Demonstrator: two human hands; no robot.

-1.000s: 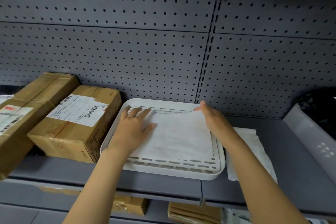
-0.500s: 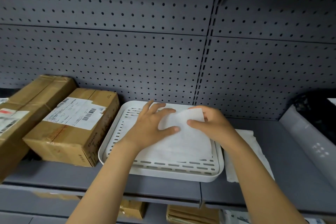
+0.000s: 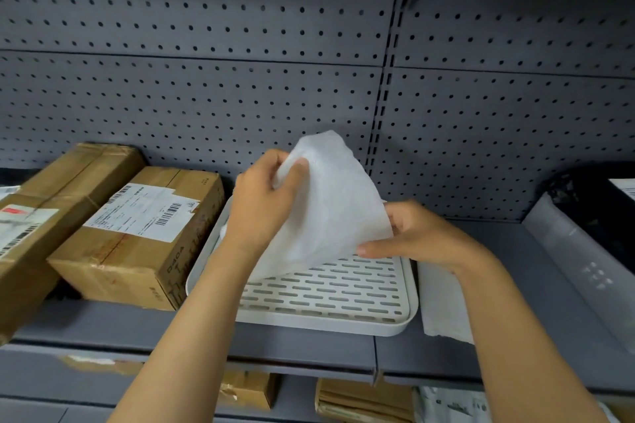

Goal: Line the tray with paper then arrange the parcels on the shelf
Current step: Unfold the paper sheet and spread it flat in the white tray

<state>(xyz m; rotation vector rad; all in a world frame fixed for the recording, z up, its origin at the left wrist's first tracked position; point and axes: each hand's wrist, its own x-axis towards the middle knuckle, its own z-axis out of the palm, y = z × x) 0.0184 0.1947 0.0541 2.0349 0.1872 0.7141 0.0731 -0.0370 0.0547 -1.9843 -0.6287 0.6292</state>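
Head view shows the sheet of paper (image 3: 330, 203) lifted above the white slotted tray (image 3: 343, 299), curled and held at two edges. Left hand (image 3: 264, 203) pinches its upper left edge between thumb and fingers; right hand (image 3: 412, 237) grips the lower right edge, thumb under the sheet — both hands are closed on the paper. Much of the tray's slotted floor lies bare, and the tray sits on the grey shelf (image 3: 309, 343). Just left of the tray stands a brown labelled parcel (image 3: 137, 237), with a second brown parcel (image 3: 44, 216) beside it. Another white sheet (image 3: 443, 306) lies flat on the shelf just right of the tray — partly under the right forearm.
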